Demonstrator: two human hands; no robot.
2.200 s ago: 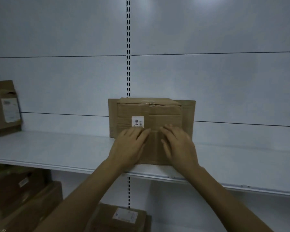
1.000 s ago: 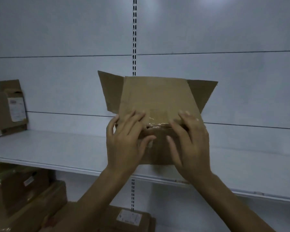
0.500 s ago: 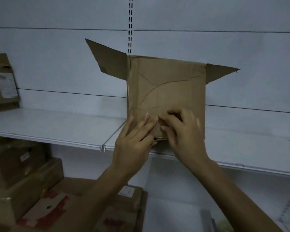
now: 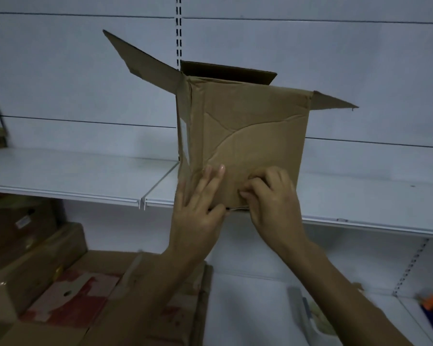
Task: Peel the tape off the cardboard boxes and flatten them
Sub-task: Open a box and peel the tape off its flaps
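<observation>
Down left there's a pile of flattened brown cardboard (image 4: 60,295) under the white metal shelf (image 4: 73,171). The creased brown cardboard box (image 4: 250,126) is dead ahead of both hands, standing tall with its open top up and its thin flaps splayed out left and right. Its bottom edge sits at the shelf's front lip. The left hand (image 4: 198,208) lies flat against the lower left corner, fingers straight, just bracing. The right hand (image 4: 273,198) is right beside it, fingers curled, nipping at the bottom edge. That's my guess for where the tape seam is, though I can't actually make out any tape. The board looks soft and dented, so it should fold easily.
</observation>
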